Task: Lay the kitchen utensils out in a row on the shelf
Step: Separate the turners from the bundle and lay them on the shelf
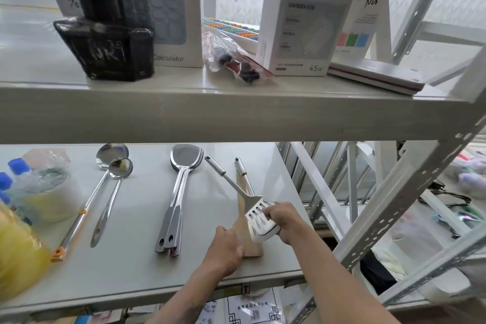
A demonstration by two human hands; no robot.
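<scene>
Two steel ladles [110,181] and stacked steel turners [178,192] lie in a row at nine o'clock of the hands — the right hand [282,218] grips the white slotted spatula [259,221], the left hand [226,250] pins the pale wooden spatula [246,239], both unplaced.

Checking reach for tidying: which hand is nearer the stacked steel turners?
Left. The left hand rests just right of the steel turners; the right hand holds the slotted spatula farther right.

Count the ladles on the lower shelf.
2: a large ladle with an orange-tipped handle at left, and a smaller ladle beside it, bowls overlapping. None appear hidden.
</scene>
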